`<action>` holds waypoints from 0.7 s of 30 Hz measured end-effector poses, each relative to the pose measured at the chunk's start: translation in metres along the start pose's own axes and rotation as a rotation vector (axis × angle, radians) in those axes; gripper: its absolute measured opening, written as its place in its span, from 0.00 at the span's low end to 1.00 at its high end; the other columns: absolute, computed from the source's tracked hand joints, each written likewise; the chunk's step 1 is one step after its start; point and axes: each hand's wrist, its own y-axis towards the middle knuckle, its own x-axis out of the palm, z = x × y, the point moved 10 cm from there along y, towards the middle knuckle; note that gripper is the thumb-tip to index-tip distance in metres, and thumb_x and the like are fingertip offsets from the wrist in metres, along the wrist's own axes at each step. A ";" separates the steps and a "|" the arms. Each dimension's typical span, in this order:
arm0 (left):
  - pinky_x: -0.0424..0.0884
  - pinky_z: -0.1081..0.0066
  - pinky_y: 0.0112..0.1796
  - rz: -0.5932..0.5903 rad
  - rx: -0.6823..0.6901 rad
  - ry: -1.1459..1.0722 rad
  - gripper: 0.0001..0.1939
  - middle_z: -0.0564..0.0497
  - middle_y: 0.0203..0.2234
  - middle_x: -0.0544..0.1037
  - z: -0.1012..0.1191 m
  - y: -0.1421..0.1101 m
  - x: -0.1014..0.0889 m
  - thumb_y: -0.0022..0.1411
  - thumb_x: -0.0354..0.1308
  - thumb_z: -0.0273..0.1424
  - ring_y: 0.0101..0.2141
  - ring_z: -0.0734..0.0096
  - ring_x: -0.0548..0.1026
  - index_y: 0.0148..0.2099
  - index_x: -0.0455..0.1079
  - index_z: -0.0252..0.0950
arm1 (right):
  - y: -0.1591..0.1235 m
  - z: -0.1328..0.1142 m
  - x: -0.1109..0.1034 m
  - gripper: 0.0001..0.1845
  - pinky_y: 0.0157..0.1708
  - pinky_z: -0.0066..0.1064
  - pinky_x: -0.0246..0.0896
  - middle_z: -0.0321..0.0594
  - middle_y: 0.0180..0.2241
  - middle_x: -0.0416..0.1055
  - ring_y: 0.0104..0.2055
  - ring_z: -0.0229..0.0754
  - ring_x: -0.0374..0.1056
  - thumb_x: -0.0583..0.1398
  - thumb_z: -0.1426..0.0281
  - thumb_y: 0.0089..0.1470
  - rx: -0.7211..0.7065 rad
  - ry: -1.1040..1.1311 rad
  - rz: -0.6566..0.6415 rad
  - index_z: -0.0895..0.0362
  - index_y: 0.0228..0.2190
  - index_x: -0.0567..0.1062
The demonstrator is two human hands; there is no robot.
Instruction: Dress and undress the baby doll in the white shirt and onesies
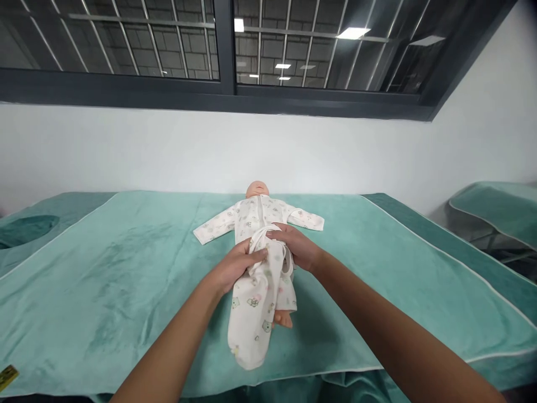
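A baby doll lies on its back with its head toward the wall. It wears a white long-sleeved top with small printed figures, its sleeves spread to both sides. Over its lower body, both my hands hold a white patterned baby garment, bunched at the top with a pale band and loop, its rounded end hanging toward me. My left hand grips the garment's left edge, thumb on top. My right hand pinches the bunched band from the right. Below a patterned hem, a doll's foot shows; the other leg is hidden.
A teal cloth with white piping covers the bed. Behind stands a white wall under a dark-framed barred window. Another teal-covered surface is at right, a round dark green item at left, and a yellow label at lower left.
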 end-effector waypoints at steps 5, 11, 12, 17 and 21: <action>0.69 0.74 0.30 0.306 0.168 -0.130 0.24 0.52 0.32 0.78 0.007 0.008 -0.028 0.50 0.66 0.41 0.27 0.73 0.74 0.47 0.69 0.36 | -0.003 0.017 0.021 0.17 0.23 0.24 0.50 0.30 0.20 0.63 0.21 0.30 0.54 0.69 0.60 0.42 0.139 -0.244 -0.279 0.60 0.26 0.73; 0.67 0.74 0.28 0.430 0.144 -0.057 0.19 0.52 0.29 0.78 0.005 0.009 -0.037 0.49 0.65 0.39 0.26 0.72 0.73 0.43 0.71 0.36 | 0.000 0.023 0.015 0.17 0.28 0.26 0.58 0.33 0.23 0.70 0.26 0.35 0.64 0.70 0.60 0.39 0.153 -0.431 -0.145 0.59 0.26 0.74; 0.67 0.74 0.29 0.440 0.156 -0.039 0.18 0.52 0.29 0.78 0.007 0.007 -0.038 0.49 0.65 0.37 0.26 0.72 0.74 0.42 0.72 0.35 | 0.000 0.024 0.015 0.17 0.28 0.26 0.58 0.34 0.25 0.72 0.27 0.36 0.65 0.70 0.61 0.38 0.142 -0.438 -0.123 0.58 0.28 0.75; 0.68 0.74 0.31 0.442 0.198 0.003 0.16 0.52 0.30 0.78 0.012 0.002 -0.033 0.47 0.65 0.34 0.29 0.71 0.74 0.40 0.73 0.34 | 0.000 0.033 0.007 0.17 0.26 0.26 0.57 0.36 0.27 0.71 0.28 0.37 0.65 0.70 0.61 0.39 0.107 -0.430 -0.011 0.60 0.27 0.75; 0.68 0.74 0.28 0.370 0.119 -0.054 0.22 0.52 0.27 0.78 -0.001 0.007 -0.031 0.50 0.65 0.40 0.25 0.72 0.73 0.45 0.72 0.34 | 0.004 0.028 0.002 0.13 0.31 0.28 0.61 0.36 0.27 0.71 0.29 0.38 0.66 0.67 0.64 0.44 0.047 -0.036 -0.030 0.59 0.30 0.75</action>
